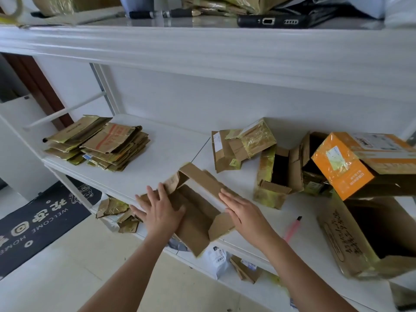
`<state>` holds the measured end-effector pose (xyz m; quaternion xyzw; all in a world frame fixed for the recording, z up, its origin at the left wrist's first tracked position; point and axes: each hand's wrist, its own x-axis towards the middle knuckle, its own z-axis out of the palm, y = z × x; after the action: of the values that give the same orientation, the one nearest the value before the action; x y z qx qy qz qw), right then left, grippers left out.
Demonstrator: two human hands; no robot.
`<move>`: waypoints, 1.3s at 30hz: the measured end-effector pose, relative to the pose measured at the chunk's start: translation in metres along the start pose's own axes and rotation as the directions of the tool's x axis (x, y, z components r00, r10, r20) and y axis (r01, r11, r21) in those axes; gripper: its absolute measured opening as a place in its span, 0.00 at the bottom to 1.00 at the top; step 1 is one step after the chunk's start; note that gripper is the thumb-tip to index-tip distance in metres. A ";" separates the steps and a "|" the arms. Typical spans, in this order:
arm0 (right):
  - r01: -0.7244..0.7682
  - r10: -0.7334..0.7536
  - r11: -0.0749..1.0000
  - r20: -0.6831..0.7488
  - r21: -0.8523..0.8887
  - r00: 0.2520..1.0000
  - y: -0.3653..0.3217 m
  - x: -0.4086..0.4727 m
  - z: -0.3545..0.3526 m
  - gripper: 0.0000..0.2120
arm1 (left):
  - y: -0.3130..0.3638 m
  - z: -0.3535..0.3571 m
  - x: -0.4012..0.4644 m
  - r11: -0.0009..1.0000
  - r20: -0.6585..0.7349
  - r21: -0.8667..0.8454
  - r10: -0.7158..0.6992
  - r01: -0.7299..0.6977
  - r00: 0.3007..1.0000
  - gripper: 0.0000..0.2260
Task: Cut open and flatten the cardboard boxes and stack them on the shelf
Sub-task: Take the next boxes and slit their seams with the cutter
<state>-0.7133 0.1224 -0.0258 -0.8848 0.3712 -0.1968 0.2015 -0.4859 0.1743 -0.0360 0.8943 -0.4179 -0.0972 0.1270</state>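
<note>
Your left hand and right hand — fingers straight, flat — press the cut box; flattened stack lies at ten o'clock.

The orange box runs off the right edge, and the labels on the flattened stack are too small to read.

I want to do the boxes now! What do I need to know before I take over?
Left hand and right hand: both flat, pressing the opened brown box down at the shelf's front edge.
Done: a stack of flattened boxes sits at the shelf's left end.
Left: finish flattening this box and stack it. Then the unflattened boxes on the right, including the orange box.
The pink cutter lies beside the right hand.
</note>
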 end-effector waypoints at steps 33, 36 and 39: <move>-0.348 0.261 0.903 0.322 0.253 0.910 0.036 -0.029 0.024 0.42 | -0.078 -0.010 0.019 0.058 0.702 -0.709 0.147 0.702 0.697 0.12; -0.280 0.195 0.952 0.463 0.121 0.864 0.037 -0.034 0.037 0.44 | -0.099 0.006 0.021 0.196 0.725 -0.675 -0.001 0.711 0.688 0.10; -0.240 0.181 0.970 0.513 0.050 0.839 0.029 -0.033 0.057 0.39 | -0.113 0.023 0.018 0.449 0.766 -0.548 -0.070 0.706 0.639 0.19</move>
<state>-0.7227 0.1401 -0.0951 -0.8464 0.3887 0.0440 0.3613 -0.3995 0.2272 -0.0939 0.7082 -0.1014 -0.6080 0.3442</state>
